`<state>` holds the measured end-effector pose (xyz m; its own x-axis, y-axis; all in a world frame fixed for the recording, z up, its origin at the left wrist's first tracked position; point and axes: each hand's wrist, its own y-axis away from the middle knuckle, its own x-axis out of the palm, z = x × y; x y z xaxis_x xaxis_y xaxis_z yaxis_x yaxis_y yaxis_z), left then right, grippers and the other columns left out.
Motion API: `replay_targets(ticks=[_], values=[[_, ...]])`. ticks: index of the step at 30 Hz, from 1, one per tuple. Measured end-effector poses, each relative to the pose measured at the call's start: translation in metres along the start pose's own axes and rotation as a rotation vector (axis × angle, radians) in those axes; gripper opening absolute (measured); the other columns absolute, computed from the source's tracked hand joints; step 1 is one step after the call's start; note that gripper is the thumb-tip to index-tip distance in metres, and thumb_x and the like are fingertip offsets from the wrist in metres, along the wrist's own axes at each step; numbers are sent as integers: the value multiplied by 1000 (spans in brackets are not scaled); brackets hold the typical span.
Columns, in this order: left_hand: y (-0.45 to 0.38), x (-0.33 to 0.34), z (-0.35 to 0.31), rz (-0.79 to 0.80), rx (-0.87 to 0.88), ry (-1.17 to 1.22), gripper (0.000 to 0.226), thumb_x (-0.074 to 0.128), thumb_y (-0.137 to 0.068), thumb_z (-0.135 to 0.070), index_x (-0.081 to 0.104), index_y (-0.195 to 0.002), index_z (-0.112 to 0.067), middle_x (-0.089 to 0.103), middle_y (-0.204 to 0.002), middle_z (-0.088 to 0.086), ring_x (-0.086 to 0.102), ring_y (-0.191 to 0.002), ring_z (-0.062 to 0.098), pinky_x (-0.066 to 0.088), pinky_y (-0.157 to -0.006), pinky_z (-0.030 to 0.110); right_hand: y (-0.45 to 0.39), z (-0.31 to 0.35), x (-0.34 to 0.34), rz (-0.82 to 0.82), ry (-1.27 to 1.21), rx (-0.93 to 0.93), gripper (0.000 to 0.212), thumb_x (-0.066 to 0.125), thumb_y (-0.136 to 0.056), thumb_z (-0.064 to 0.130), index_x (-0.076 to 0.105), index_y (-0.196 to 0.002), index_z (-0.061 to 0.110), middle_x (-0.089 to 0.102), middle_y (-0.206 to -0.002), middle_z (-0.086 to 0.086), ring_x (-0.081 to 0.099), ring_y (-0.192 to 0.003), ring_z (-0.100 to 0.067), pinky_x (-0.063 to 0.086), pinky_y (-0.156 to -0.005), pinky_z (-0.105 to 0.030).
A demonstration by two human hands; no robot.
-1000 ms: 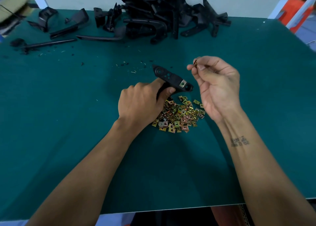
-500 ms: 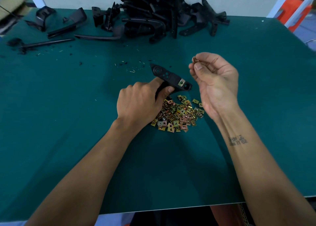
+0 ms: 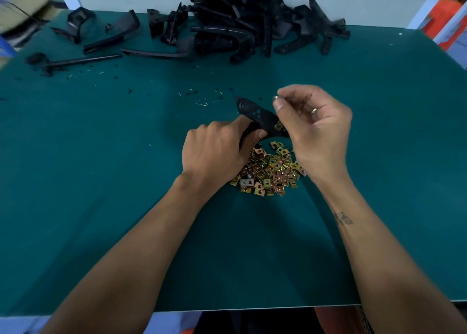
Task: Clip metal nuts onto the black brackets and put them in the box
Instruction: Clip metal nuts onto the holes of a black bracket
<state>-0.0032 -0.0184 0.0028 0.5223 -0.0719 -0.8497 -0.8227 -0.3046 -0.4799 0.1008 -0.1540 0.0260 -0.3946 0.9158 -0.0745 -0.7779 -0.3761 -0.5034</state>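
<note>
left hand grips flat black plastic bracket | right hand pinches small metal nut at bracket's 1 o'clock | brassy nut pile at 6

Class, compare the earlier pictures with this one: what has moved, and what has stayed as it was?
The right hand, pinching a metal nut, has moved left, over the black bracket. Unchanged: the left hand grips the bracket above the nut pile.

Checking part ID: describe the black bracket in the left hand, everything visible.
The black bracket is a flat, elongated, matte plastic-looking piece with a pointed far end, a round boss and three small holes. One metal nut sits clipped near its right end. The left hand grips its lower part, holding it tilted above the nut pile.
</note>
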Motion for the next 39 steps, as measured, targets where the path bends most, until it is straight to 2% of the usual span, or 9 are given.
replay_targets(ticks=[7,12,16,24,34,39], values=[[1,0,-1,2,13,20,48,34,-101,-65,62,-111,-27,67,-74,8,64,-67,42,35,-54,36,-2,-1,7,64,28,-44,13,74,-91,13,77,-97,24,74,-93,6,71,-88,-13,52,-78,-24],[0,1,-1,-2,19,13,50,31,-101,-66,62,-113,-28,67,-74,6,64,-67,41,34,-55,35,-1,1,8,66,-169,92,15,77,-87,13,78,-98,24,77,-93,3,72,-91,-16,55,-80,-25],[0,1,-1,5,20,5,49,31,-101,-65,61,-115,-29,66,-73,7,63,-66,41,34,-55,35,-3,2,9,28,-246,150,16,79,-84,8,79,-88,24,76,-87,1,70,-87,-20,57,-81,-32],[0,1,-1,4,25,11,50,30,-101,-65,61,-115,-28,66,-75,6,64,-68,41,41,-55,37,-1,3,11,54,-204,144,15,76,-86,12,81,-90,26,78,-87,-1,74,-85,-18,57,-79,-28],[1,-1,-2,-28,37,34,47,36,-101,-62,64,-105,-24,66,-70,8,62,-62,42,35,-52,35,0,4,12,63,-100,106,16,74,-88,15,80,-89,30,78,-85,3,74,-83,-15,56,-73,-27],[2,-3,-3,-45,63,22,45,41,-103,-57,61,-92,-18,65,-66,8,60,-54,41,29,-51,32,4,4,13,52,-75,62,15,71,-89,9,78,-92,22,77,-83,5,72,-82,-14,55,-74,-26]])
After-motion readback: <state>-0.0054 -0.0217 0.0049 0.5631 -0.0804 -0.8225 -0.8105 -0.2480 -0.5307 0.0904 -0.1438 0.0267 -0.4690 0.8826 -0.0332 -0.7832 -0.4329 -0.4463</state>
